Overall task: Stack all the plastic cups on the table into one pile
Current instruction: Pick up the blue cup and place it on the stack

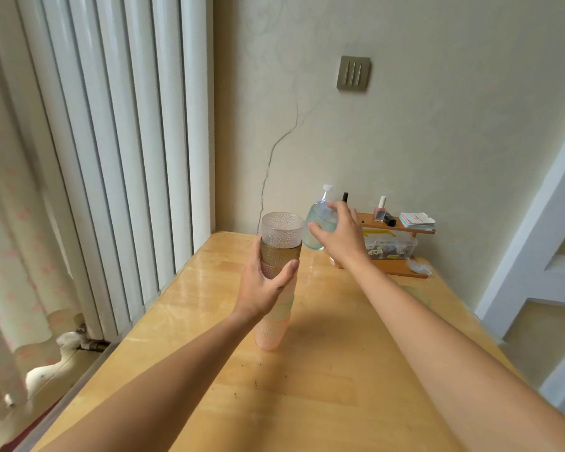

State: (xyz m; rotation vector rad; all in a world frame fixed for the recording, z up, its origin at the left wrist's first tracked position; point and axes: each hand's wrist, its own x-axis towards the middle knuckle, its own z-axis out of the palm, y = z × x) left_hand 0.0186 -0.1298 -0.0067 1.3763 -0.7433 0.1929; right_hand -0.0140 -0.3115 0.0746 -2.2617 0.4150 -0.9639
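A tall pile of textured plastic cups (pixel 274 331) stands on the wooden table (pixel 307 386). Its bottom cup is pink, green ones sit above, then a brown one, and a clear cup (pixel 282 231) is on top. My left hand (pixel 265 285) is wrapped around the pile at the brown cup. To the right of the pile's top, my right hand (pixel 340 234) holds a pale blue-green cup (pixel 317 231), tilted and in the air, close beside the clear cup's rim.
At the table's far right corner stands a wooden organiser (pixel 395 252) with nail polish bottles, a clear box and a stack of cards (pixel 417 221). A white radiator (pixel 118 158) runs along the left. The wall is just behind the table.
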